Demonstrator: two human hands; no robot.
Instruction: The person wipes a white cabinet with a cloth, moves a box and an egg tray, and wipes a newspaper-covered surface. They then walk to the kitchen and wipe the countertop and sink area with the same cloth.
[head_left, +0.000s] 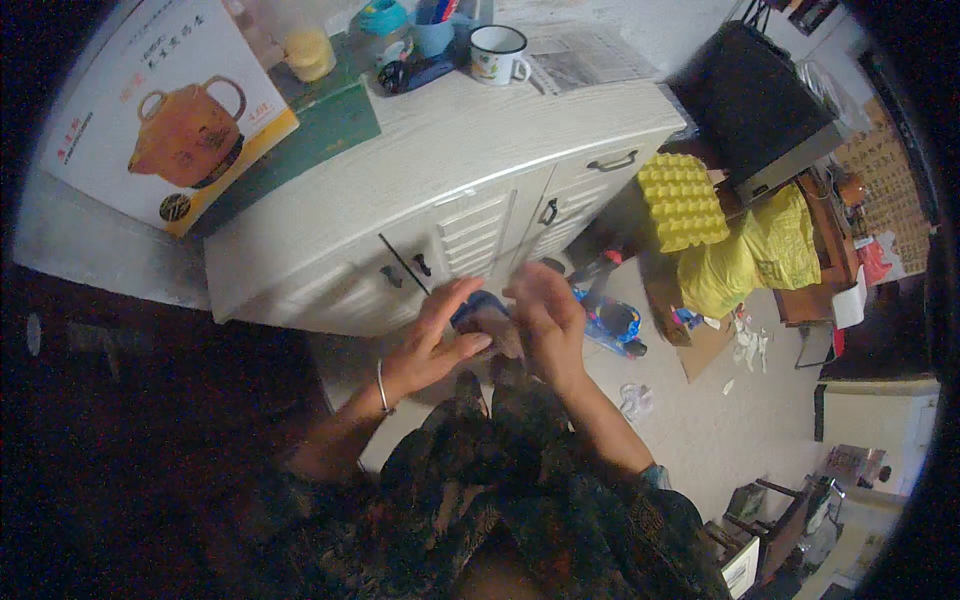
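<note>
My left hand (427, 349), with a bracelet on its wrist, is raised in front of a white cabinet (525, 142). Its thumb and fingers are spread, and nothing shows in them. Facing it is my right hand (553, 326), blurred and with bent fingers; whether it holds anything small cannot be told. A dark blue and brownish thing (486, 319) appears in the gap between the hands, too blurred to name or to place. Louvred doors with dark handles (550, 212) form the cabinet's front.
On the cabinet top are an enamel mug (497, 54), newspaper (592, 60), a blue cup (435, 36) and a box with a kettle picture (172, 127). To the right are a yellow egg tray (681, 201), a yellow plastic bag (780, 240) and floor litter (750, 345).
</note>
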